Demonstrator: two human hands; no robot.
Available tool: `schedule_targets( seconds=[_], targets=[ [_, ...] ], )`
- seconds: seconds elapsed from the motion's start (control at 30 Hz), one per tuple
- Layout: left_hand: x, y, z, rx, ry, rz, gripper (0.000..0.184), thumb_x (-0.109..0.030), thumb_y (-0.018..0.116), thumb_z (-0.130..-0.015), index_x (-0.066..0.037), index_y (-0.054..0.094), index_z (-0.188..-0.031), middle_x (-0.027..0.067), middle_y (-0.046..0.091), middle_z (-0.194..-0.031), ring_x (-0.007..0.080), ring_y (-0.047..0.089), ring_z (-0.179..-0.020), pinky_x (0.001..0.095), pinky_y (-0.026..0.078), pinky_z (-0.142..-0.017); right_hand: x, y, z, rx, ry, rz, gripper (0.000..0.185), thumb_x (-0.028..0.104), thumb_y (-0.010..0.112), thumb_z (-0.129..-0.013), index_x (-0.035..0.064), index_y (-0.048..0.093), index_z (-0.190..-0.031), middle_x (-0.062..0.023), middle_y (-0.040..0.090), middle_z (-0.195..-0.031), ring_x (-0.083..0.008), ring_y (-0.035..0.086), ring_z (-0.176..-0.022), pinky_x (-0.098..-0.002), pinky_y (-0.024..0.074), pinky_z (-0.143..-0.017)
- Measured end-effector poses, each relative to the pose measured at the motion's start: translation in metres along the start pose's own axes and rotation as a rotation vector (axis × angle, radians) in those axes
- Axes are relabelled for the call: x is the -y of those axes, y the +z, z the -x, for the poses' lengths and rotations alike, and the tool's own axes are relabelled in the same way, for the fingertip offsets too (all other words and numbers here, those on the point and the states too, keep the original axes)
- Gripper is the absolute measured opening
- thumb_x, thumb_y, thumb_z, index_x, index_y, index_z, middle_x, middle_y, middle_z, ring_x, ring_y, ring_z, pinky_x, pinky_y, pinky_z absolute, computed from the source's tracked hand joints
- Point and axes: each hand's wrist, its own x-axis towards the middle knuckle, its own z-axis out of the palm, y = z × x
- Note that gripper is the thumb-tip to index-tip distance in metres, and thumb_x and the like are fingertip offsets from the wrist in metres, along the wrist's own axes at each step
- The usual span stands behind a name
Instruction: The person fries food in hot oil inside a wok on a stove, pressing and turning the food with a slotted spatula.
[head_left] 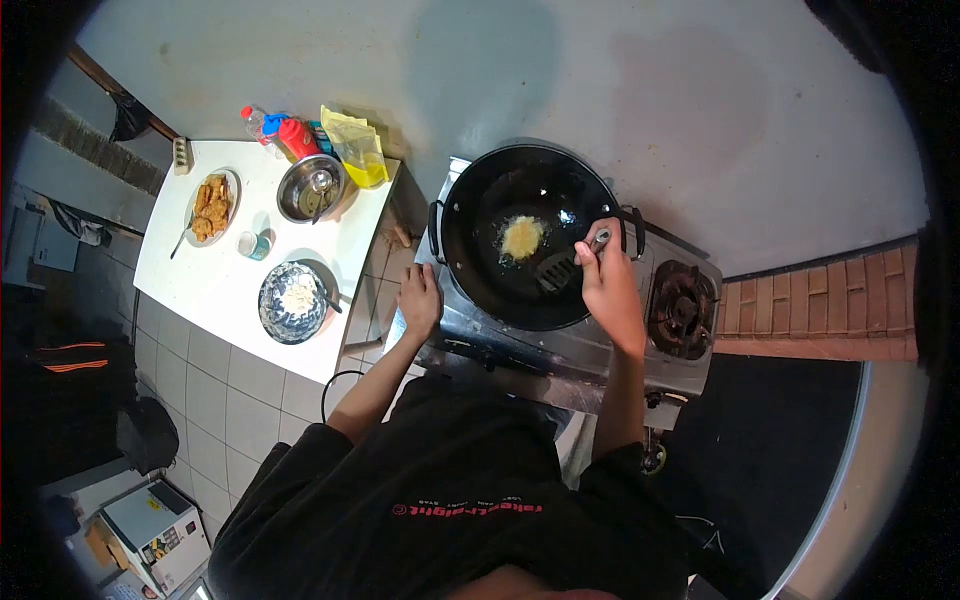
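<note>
A large black wok (500, 290) sits on the left side of the metal stove. In its oil a pale yellow piece of battered food (522, 238) is frying, with small bubbles around it. My right hand (608, 280) is closed round the handle of a slotted spatula (556, 272), whose head is in the wok just right of and below the food. My left hand (419, 298) rests on the stove's left edge beside the wok, fingers apart and holding nothing.
On the white table (220, 290) at left are a plate of fried food (212, 208), a cup (252, 244), a metal bowl (311, 190), a bowl with white batter (293, 302), bottles (298, 138) and a yellow pouch (355, 147). An unused burner (683, 308) lies right.
</note>
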Motion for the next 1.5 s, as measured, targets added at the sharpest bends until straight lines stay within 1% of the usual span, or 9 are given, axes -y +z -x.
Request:
schedule_targets(
  seconds=[0.17, 0.23, 0.87, 0.97, 1.07, 1.17, 1.27, 1.43, 1.5],
  targets=[
    [-0.003, -0.004, 0.001, -0.004, 0.025, -0.021, 0.041, -0.038, 0.039, -0.104, -0.004, 0.059, -0.113, 0.0203, 0.057, -0.115, 0.0420, 0.057, -0.105, 0.0556, 0.042, -0.090, -0.003, 0.002, 0.002, 0.045, 0.014, -0.051, 0.017, 0.016, 0.051, -0.101, 0.0057, 0.042, -0.110, -0.0209, 0.056, -0.078, -0.0473, 0.059, -0.076, -0.0446, 0.0464, -0.066],
    [-0.004, -0.003, 0.001, 0.007, 0.034, -0.030, 0.041, -0.038, 0.039, -0.103, -0.004, 0.059, -0.113, 0.0203, 0.057, -0.116, 0.0421, 0.057, -0.105, 0.0556, 0.042, -0.090, -0.001, 0.004, 0.005, -0.035, 0.012, -0.062, 0.017, 0.016, 0.052, -0.101, 0.0056, 0.042, -0.110, -0.0215, 0.056, -0.079, -0.0486, 0.058, -0.076, -0.0453, 0.0461, -0.066],
    [-0.006, -0.004, 0.001, -0.010, 0.026, -0.070, 0.042, -0.039, 0.039, -0.104, -0.003, 0.059, -0.114, 0.0215, 0.058, -0.113, 0.0439, 0.058, -0.102, 0.0545, 0.044, -0.088, 0.003, 0.004, 0.009, 0.021, 0.025, -0.051, 0.016, 0.014, 0.053, -0.100, 0.0053, 0.041, -0.106, -0.0193, 0.054, -0.076, -0.0456, 0.058, -0.074, -0.0441, 0.0459, -0.068],
    [-0.007, -0.004, 0.001, -0.006, 0.027, -0.059, 0.042, -0.039, 0.039, -0.104, -0.003, 0.059, -0.115, 0.0214, 0.058, -0.113, 0.0440, 0.058, -0.102, 0.0547, 0.044, -0.088, 0.006, 0.004, 0.011, -0.026, 0.032, -0.147, 0.015, 0.012, 0.053, -0.100, 0.0052, 0.041, -0.105, -0.0188, 0.053, -0.075, -0.0443, 0.058, -0.073, -0.0436, 0.0453, -0.066],
    [-0.007, -0.004, 0.001, -0.003, 0.028, -0.053, 0.041, -0.038, 0.039, -0.104, -0.004, 0.058, -0.115, 0.0212, 0.057, -0.115, 0.0438, 0.057, -0.104, 0.0551, 0.043, -0.090, 0.004, 0.005, 0.011, -0.004, 0.020, -0.027, 0.014, 0.011, 0.053, -0.100, 0.0050, 0.041, -0.105, -0.0177, 0.052, -0.074, -0.0403, 0.060, -0.071, -0.0416, 0.0454, -0.066],
    [-0.004, -0.003, 0.000, -0.001, 0.031, -0.048, 0.041, -0.038, 0.038, -0.104, -0.004, 0.058, -0.115, 0.0211, 0.057, -0.116, 0.0437, 0.056, -0.105, 0.0555, 0.042, -0.091, 0.000, 0.005, 0.012, 0.027, 0.014, -0.069, 0.014, 0.011, 0.053, -0.100, 0.0050, 0.041, -0.106, -0.0171, 0.052, -0.074, -0.0376, 0.059, -0.069, -0.0403, 0.0452, -0.065],
    [-0.002, -0.002, 0.000, 0.005, 0.026, -0.046, 0.041, -0.038, 0.038, -0.104, -0.003, 0.057, -0.114, 0.0213, 0.056, -0.116, 0.0437, 0.056, -0.106, 0.0557, 0.042, -0.091, 0.006, 0.006, 0.013, -0.051, 0.001, -0.183, 0.015, 0.011, 0.054, -0.100, 0.0052, 0.041, -0.106, -0.0168, 0.051, -0.074, -0.0372, 0.056, -0.066, -0.0393, 0.0448, -0.064],
    [-0.010, -0.006, 0.002, 0.004, 0.011, -0.031, 0.041, -0.038, 0.038, -0.104, -0.003, 0.058, -0.113, 0.0219, 0.057, -0.117, 0.0441, 0.056, -0.106, 0.0558, 0.042, -0.091, 0.002, 0.004, 0.012, 0.021, 0.007, -0.012, 0.014, 0.011, 0.053, -0.100, 0.0053, 0.042, -0.106, -0.0150, 0.054, -0.075, -0.0293, 0.056, -0.065, -0.0370, 0.0453, -0.065],
    [-0.010, -0.007, 0.002, 0.017, -0.004, -0.015, 0.042, -0.038, 0.038, -0.104, -0.003, 0.058, -0.112, 0.0218, 0.057, -0.116, 0.0442, 0.056, -0.105, 0.0558, 0.042, -0.091, 0.004, 0.003, 0.014, 0.007, 0.018, -0.086, 0.014, 0.010, 0.053, -0.100, 0.0053, 0.042, -0.106, -0.0155, 0.053, -0.075, -0.0314, 0.056, -0.065, -0.0374, 0.0451, -0.065]
  ],
)
